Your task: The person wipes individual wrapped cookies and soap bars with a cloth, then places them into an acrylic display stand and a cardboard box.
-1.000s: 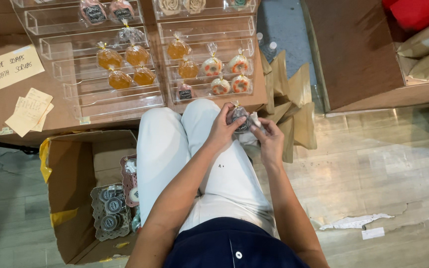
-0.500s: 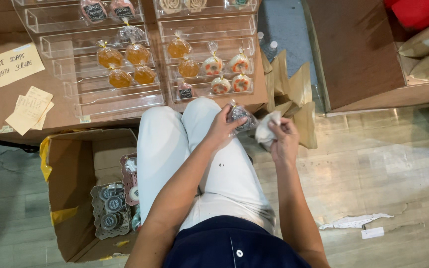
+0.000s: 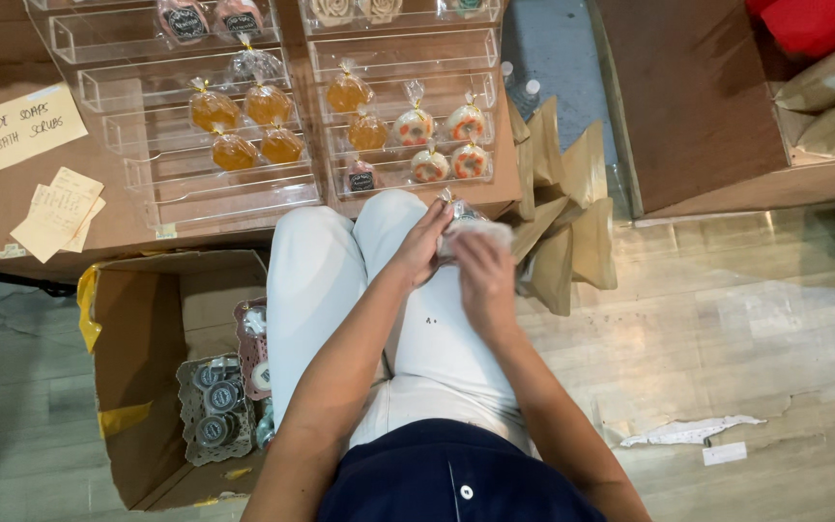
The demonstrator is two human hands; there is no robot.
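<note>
Holding: one cellophane-wrapped soap [image 3: 466,224], above my right knee.
Left hand [image 3: 420,246]: fingers pinching its left side.
Right hand [image 3: 483,274]: fingers pressed over its front.
Hands: two.

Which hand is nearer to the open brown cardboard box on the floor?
Left. The left hand is over the white-trousered knee, on the side of the open brown cardboard box; the right hand is further from it, beside the brown paper bags.

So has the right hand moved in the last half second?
Yes. The right hand has swung back in toward the left hand and the wrapped packet, away from the brown paper bags it was nearer before.
</note>
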